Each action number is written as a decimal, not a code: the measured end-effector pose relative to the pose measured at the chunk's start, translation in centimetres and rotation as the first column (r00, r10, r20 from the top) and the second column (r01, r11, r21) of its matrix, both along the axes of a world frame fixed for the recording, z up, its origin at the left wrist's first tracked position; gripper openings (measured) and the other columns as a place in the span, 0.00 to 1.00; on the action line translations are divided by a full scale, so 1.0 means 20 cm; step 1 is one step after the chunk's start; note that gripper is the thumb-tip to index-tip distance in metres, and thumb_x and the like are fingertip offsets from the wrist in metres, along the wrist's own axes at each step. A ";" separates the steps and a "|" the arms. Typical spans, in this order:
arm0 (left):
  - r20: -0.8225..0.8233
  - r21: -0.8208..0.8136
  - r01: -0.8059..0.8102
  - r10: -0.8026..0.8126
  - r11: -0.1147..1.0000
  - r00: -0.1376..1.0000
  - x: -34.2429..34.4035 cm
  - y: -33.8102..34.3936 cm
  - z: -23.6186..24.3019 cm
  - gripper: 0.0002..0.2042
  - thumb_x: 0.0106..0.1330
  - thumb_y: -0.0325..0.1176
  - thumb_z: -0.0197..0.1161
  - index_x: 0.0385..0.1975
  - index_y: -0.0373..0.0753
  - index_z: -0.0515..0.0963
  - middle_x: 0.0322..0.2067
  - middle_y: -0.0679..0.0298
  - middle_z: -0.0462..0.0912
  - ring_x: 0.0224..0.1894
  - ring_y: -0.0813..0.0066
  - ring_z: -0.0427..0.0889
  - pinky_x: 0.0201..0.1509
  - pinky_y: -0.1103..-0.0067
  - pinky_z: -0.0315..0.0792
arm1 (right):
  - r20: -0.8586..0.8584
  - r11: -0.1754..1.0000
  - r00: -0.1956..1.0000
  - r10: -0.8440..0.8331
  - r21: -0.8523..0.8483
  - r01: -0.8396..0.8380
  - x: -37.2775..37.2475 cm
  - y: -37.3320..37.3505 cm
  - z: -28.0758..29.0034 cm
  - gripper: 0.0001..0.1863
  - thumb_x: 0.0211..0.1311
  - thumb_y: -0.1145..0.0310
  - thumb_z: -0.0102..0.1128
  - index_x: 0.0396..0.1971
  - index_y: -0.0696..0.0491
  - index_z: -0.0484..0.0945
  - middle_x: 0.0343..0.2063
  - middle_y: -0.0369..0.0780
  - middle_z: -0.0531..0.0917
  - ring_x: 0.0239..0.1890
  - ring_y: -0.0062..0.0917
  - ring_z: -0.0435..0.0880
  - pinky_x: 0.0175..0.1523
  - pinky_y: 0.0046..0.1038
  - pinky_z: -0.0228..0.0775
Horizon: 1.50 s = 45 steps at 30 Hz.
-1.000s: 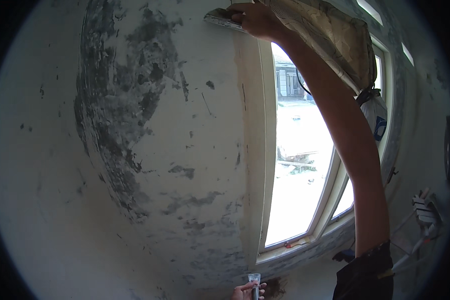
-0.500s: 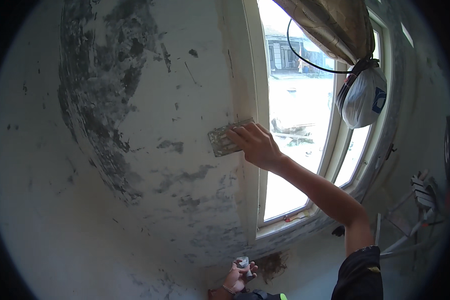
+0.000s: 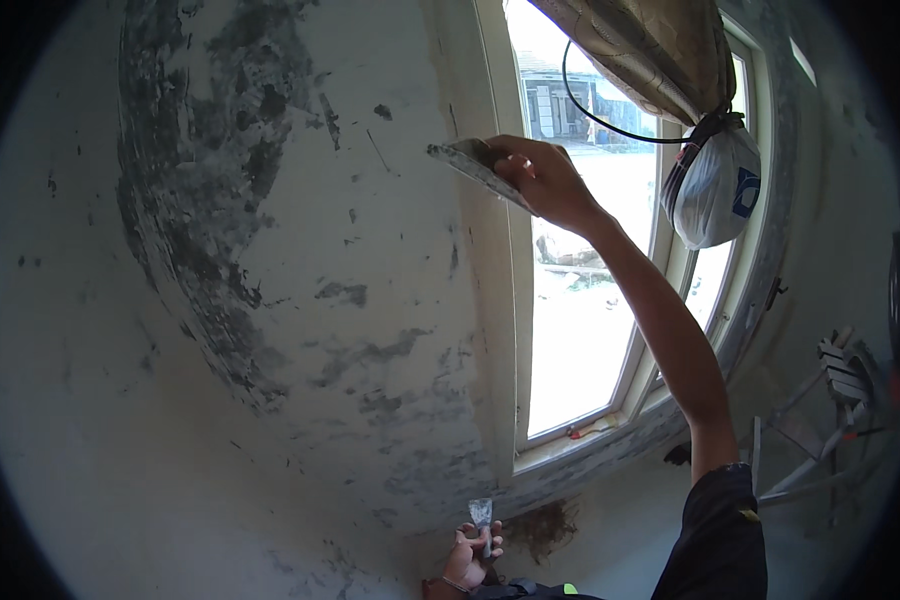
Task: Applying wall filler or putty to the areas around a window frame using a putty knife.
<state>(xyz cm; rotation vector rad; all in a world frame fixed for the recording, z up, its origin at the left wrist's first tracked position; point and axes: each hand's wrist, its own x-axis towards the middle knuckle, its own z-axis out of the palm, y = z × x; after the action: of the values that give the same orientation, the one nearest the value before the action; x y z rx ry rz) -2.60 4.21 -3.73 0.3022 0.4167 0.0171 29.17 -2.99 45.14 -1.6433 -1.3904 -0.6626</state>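
My right hand (image 3: pixel 558 188) is raised beside the window frame, its fingers closed around a flat plastering trowel (image 3: pixel 482 177). The trowel is tilted, so its plate appears almost edge-on. Whether it touches the wall I cannot tell. Low in the view, my left hand (image 3: pixel 467 556) grips a putty knife (image 3: pixel 481 513) with its blade pointing up, and pale filler seems smeared on the blade. Behind both tools is the white wall (image 3: pixel 400 240), blotched with dark grey patches. A beige strip of wall runs along the window frame (image 3: pixel 500 250).
A gathered brown curtain (image 3: pixel 650 50) hangs over the window, with a white plastic bag (image 3: pixel 715 195) tied at its lower end. A black cable loops beside it. At the lower right stands a metal-framed object, perhaps a stepladder (image 3: pixel 810 455). A small red-handled item (image 3: pixel 588 432) lies on the sill.
My right hand has moved up along the window's edge, and the trowel has turned from lying flat against the wall to nearly edge-on. The putty knife in my left hand now points more upright.
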 end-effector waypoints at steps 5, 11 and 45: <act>0.019 -0.016 0.011 -0.011 1.000 1.000 0.06 0.02 0.02 0.16 0.66 0.19 0.49 0.43 0.56 0.61 0.51 0.49 0.73 0.38 0.63 0.72 0.35 0.72 0.67 | 0.352 0.982 0.918 -0.183 0.031 0.184 0.02 0.14 0.47 0.13 0.66 0.76 0.52 0.48 0.57 0.78 0.35 0.47 0.85 0.37 0.31 0.85 0.44 0.32 0.76; -0.012 0.018 -0.008 0.008 1.000 1.000 0.08 0.07 0.03 0.16 0.66 0.19 0.48 0.42 0.56 0.63 0.50 0.49 0.73 0.37 0.64 0.72 0.34 0.73 0.67 | 0.615 0.971 0.752 -0.236 0.174 0.163 0.09 0.21 0.36 0.12 0.59 0.74 0.59 0.43 0.54 0.79 0.32 0.44 0.84 0.36 0.36 0.84 0.42 0.35 0.76; 0.053 0.141 -0.024 0.017 0.990 0.998 0.10 0.09 0.36 0.03 0.67 0.32 0.50 0.31 0.43 0.68 0.31 0.60 0.77 0.16 0.77 0.64 0.13 0.82 0.57 | 0.179 0.913 0.984 0.020 0.397 -0.091 0.32 -0.14 0.95 0.11 0.63 0.71 0.53 0.41 0.59 0.79 0.34 0.41 0.83 0.37 0.24 0.81 0.44 0.27 0.72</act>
<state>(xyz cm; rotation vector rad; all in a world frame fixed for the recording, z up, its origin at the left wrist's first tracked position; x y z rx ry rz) -0.61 5.99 3.46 0.4364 0.3676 0.0750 35.55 -5.70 64.09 -1.2360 -1.3076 -1.0042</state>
